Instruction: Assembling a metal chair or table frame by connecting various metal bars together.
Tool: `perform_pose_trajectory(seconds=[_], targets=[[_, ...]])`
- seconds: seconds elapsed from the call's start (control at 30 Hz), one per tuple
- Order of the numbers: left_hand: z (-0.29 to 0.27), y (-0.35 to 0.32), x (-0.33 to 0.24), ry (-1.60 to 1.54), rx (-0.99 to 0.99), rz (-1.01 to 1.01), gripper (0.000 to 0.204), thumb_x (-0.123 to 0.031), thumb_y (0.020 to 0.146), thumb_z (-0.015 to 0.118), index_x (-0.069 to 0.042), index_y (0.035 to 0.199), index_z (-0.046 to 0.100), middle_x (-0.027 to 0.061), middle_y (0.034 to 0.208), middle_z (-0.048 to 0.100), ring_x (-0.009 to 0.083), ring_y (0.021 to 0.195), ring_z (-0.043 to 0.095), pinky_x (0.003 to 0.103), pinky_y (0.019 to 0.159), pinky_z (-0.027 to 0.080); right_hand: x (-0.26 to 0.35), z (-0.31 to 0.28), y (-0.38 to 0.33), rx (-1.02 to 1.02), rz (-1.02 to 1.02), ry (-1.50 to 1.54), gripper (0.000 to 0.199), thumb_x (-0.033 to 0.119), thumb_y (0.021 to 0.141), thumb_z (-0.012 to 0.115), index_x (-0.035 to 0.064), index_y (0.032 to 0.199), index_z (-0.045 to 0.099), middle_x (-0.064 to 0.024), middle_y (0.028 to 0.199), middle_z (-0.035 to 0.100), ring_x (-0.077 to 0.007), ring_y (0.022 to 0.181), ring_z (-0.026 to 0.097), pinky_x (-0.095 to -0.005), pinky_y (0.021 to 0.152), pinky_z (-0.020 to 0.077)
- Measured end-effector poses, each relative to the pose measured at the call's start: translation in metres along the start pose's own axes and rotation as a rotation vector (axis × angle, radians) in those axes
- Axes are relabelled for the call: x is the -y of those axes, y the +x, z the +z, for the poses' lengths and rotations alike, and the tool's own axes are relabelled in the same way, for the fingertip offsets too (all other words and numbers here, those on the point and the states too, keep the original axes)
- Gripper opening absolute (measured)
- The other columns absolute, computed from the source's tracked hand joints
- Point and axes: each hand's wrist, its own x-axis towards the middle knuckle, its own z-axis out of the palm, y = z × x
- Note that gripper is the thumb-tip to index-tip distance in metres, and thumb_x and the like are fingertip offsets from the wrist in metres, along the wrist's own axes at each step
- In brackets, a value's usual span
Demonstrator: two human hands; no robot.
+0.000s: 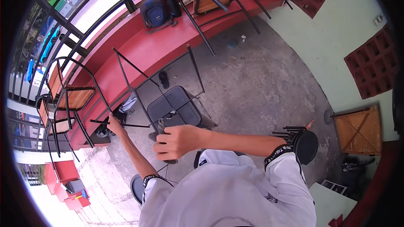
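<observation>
Left hand (116,126) closes its fingers around a dark metal bar (136,125); right hand (179,142) clenches grey cloth (161,126) (fingertips partly hidden). Bracing the bar firmly should aid wiping.

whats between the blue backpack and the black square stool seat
The head view shows part of the red ledge, a dark stool bar and a dark shoe-like item on the floor.

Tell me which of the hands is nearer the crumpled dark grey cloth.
Right. The right hand is closed around the cloth; the left hand is apart from it, farther left, holding a thin black metal leg.
</observation>
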Motion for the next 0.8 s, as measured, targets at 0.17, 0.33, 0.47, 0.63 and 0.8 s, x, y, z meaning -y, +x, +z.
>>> perform_pose_trajectory(seconds=[0.17, 0.33, 0.47, 0.63, 0.8], targets=[[-0.028, 0.017, 0.008, -0.001, 0.307, 0.068, 0.037, -0.024, 0.101, 0.064, -0.011, 0.068, 0.054, -0.0053, 0.059, 0.045, 0.0069, 0.054, 0.045, 0.025, 0.053, 0.032, 0.014, -0.02, 0.006, 0.07, 0.172, -0.077, 0.021, 0.018, 0.082, 0.068, 0.0191, 0.102, 0.061, 0.006, 0.092, 0.056, -0.0077, 0.07, 0.052, -0.0222, 0.051, 0.034], [-0.042, -0.03, -0.014, 0.386, -0.059, 0.207, 0.054, -0.02, 0.082, 0.083, 0.006, 0.12, 0.053, 0.0176, 0.114, 0.058, 0.0222, 0.095, 0.06, 0.035, 0.085, 0.053, 0.021, -0.059, 0.023, 0.354, 0.237, -0.105, 0.026, 0.013, 0.077, 0.072, 0.0091, 0.102, 0.067, -0.004, 0.107, 0.059, -0.0109, 0.075, 0.062, -0.0222, 0.053, 0.0477], [-0.036, -0.154, -0.013, 0.004, 0.377, 0.236, 0.031, -0.011, 0.094, 0.067, 0.0, 0.121, 0.056, 0.0107, 0.118, 0.061, 0.0189, 0.106, 0.06, 0.034, 0.098, 0.047, 0.04, -0.061, 0.024, 0.492, 0.272, -0.112, 0.032, 0.013, 0.076, 0.071, 0.0039, 0.106, 0.066, -0.0037, 0.108, 0.061, -0.0105, 0.071, 0.059, -0.023, 0.054, 0.0498], [-0.048, -0.26, -0.024, 0.099, 0.891, 0.026, 0.033, -0.014, 0.1, 0.059, 0.0, 0.13, 0.056, 0.0091, 0.126, 0.064, 0.0147, 0.115, 0.058, 0.033, 0.102, 0.045, 0.047, -0.067, 0.026, 0.419, 0.474, 0.041, 0.04, 0.011, 0.078, 0.069, 0.0043, 0.117, 0.067, -0.0082, 0.112, 0.064, -0.0149, 0.068, 0.063, -0.025, 0.059, 0.0518], [-0.04, -0.282, -0.066, 0.019, 1.203, -0.236, 0.029, -0.012, 0.1, 0.059, -0.001, 0.127, 0.062, 0.0039, 0.121, 0.068, 0.0132, 0.112, 0.059, 0.034, 0.1, 0.045, -0.003, -0.092, 0.016, 0.186, 0.668, 0.096, 0.053, 0.008, 0.082, 0.066, 0.0036, 0.135, 0.061, -0.0144, 0.111, 0.069, -0.0228, 0.075, 0.069, -0.0337, 0.064, 0.0539]])
